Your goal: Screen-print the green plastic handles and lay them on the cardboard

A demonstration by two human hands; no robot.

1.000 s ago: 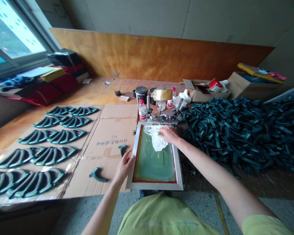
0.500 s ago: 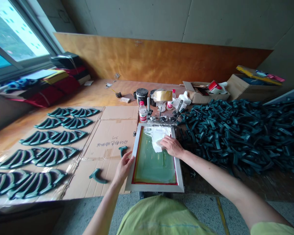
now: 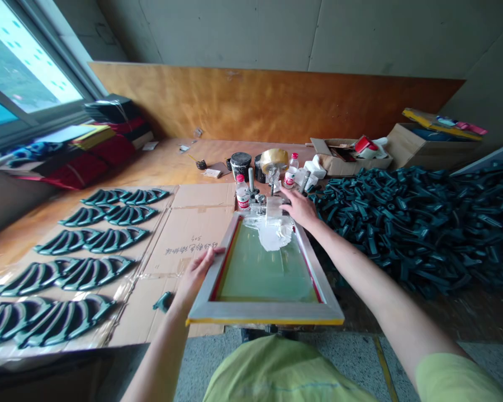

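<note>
Foremost: my yellow-green shirt [image 3: 291,371], at the bottom edge. Just beyond it, one screen frame [image 3: 265,311], grey-railed, yellow along its near edge, lying in front of me at the middle of the bench; green mesh [image 3: 260,279] within. One loose curved part [image 3: 163,301], dark teal, partly hidden by my left forearm. My left hand [image 3: 201,261]: closed on the left rail. To the left, a cardboard sheet [image 3: 193,223], handwritten, bearing five rows of fan-shaped groups [image 3: 88,271] of teal parts, two groups per row. To the right, a large heap [image 3: 414,223] of similar teal parts. White paste [image 3: 272,237], one patch, on the mesh's far end. One pale scraper [image 3: 273,207], at the far rail. My right hand [image 3: 298,207]: fingers partly spread, fingertips at the scraper's right edge; whether they pinch it, I cannot tell. Farther: two red-capped bottles [image 3: 242,195]; one dark-lidded tub [image 3: 240,166]; one tape roll [image 3: 275,159]; two open cartons [image 3: 339,162]. Last, one long wooden board [image 3: 272,106], against the grey wall [image 3: 235,33].
</note>
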